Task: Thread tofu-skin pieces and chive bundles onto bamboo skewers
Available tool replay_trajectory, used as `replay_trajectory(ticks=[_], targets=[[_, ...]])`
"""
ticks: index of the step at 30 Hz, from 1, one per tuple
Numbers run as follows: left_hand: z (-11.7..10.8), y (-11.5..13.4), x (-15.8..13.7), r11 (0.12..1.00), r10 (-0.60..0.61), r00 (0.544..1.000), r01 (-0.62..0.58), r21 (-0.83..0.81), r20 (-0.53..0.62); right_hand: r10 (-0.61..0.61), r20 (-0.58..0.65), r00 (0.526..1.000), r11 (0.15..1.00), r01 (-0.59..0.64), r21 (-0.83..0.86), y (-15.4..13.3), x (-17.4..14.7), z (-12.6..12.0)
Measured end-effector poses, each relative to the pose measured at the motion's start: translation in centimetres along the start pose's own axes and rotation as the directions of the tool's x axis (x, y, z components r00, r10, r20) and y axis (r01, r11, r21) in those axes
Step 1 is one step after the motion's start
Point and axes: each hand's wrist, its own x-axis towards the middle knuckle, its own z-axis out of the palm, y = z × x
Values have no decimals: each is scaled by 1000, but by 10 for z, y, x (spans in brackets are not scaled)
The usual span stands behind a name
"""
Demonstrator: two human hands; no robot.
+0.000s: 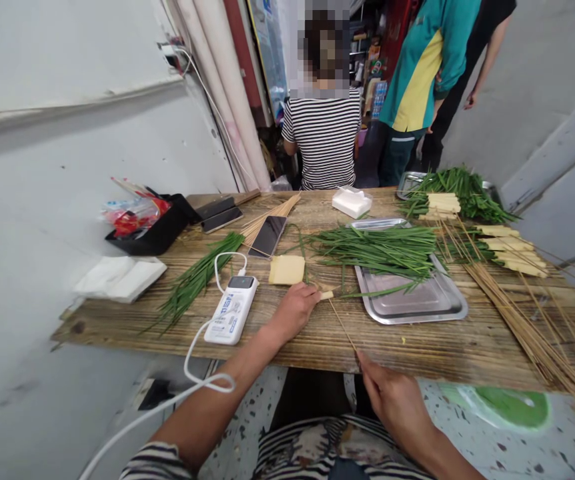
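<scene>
My left hand (pixel 295 310) is closed around a small pale-yellow roll (pixel 326 295), which looks like bean curd sheet wrapped about green chives. Loose green blades stick out of the roll toward the tray. A thin bamboo skewer (pixel 343 327) runs from the roll to my right hand (pixel 391 390), whose fingers pinch its near end at the table edge. Whether the tip is inside the roll I cannot tell. Just behind my left hand lies a stack of square yellow bean curd sheets (pixel 287 269). Chives (pixel 377 248) lie across a metal tray (pixel 415 308).
Finished rolls on skewers (pixel 515 252) and loose skewers (pixel 510 320) lie at right. At left are a white power bank (pixel 232 312) with its cable, more chives (pixel 202 277), a phone (pixel 268 237) and a black basket (pixel 155 230). Several people stand or sit beyond the wooden table (pixel 312 347).
</scene>
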Motion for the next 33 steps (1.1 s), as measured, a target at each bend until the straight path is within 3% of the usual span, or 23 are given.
replay_trajectory(ticks=[7, 18, 28, 33], targets=[[0, 0, 0, 1000, 5, 1000, -6, -13, -17, -22, 24, 999, 999, 23, -44, -2, 6, -1], [0, 1, 0, 1000, -10, 1000, 10, -17, -5, -16, 83, 996, 967, 36, -251, -8, 16, -2], [-1, 2, 1, 1000, 12, 1000, -12, -28, -10, 45, 180, 983, 968, 1, -252, -11, 33, 0], [0, 1, 0, 999, 31, 999, -31, -21, -22, 104, 255, 961, 959, -29, -282, -11, 56, 4]])
